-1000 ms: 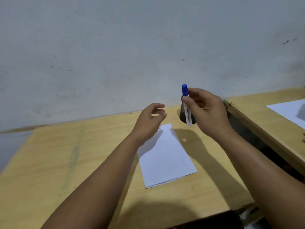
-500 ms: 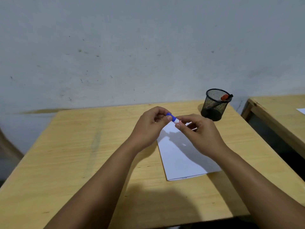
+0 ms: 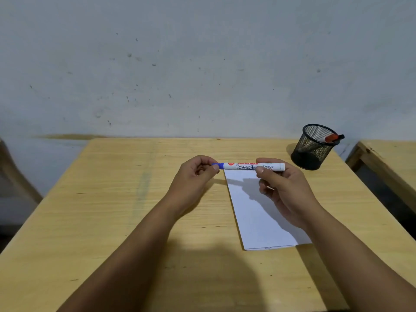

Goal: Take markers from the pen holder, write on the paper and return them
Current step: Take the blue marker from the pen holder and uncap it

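Note:
A white board marker (image 3: 245,166) with a blue tip end is held level above the table, over the far end of the white paper (image 3: 258,219). My right hand (image 3: 281,188) grips its barrel between thumb and fingers. My left hand (image 3: 195,176) pinches the marker's blue end; whether the cap is on or off is hidden by the fingers. The black mesh pen holder (image 3: 314,147) stands at the far right of the table with a red-capped marker (image 3: 332,138) leaning in it.
The wooden table (image 3: 112,210) runs up to a grey wall. A second wooden table (image 3: 387,158) stands to the right across a narrow gap. Part of a chair shows at the left edge (image 3: 13,176).
The marker went from upright in my right hand to level between both hands. My left hand took hold of its blue end. The hands have drawn apart, showing more barrel.

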